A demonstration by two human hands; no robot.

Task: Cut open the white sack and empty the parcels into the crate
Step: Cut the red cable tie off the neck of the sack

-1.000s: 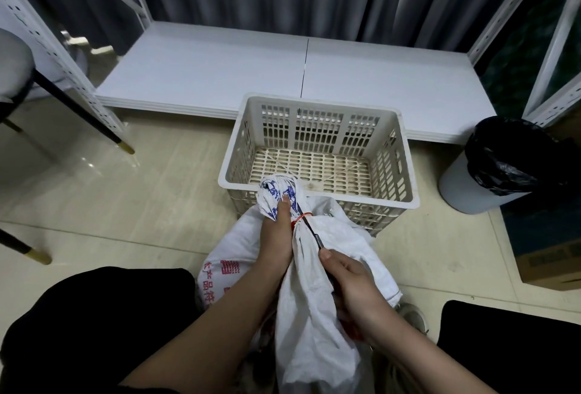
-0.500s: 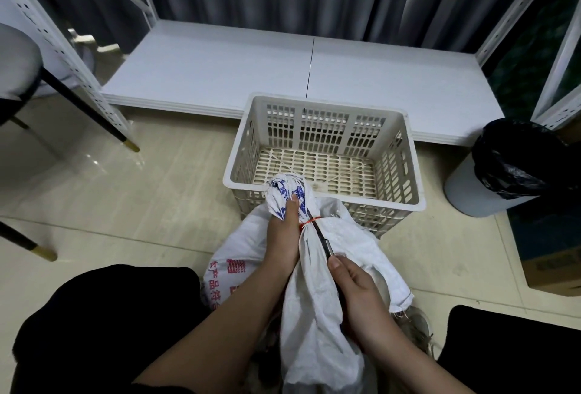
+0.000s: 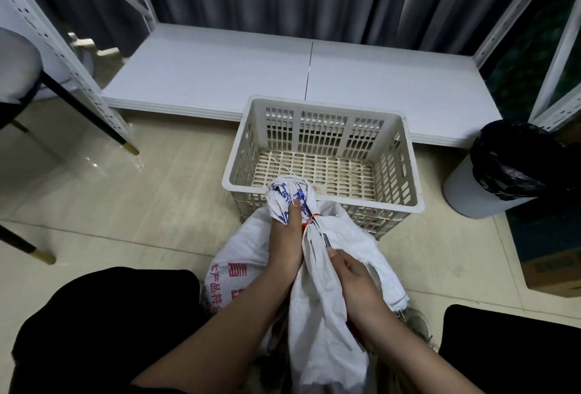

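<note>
While the left hand (image 3: 286,236) grips the tied neck of the white sack (image 3: 317,293) before the empty crate (image 3: 320,154), the right hand (image 3: 352,283), curled around a thin blade (image 3: 325,239), should cut only the red tie (image 3: 309,220), away from the fingers.

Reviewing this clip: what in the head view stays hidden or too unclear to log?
- Parcels: none visible; the white sack covers them.
- Cutting tool: only a thin dark blade shows; the right hand hides its handle.
- Red tie: partly behind the left hand; cut or intact, too small to tell.
</note>
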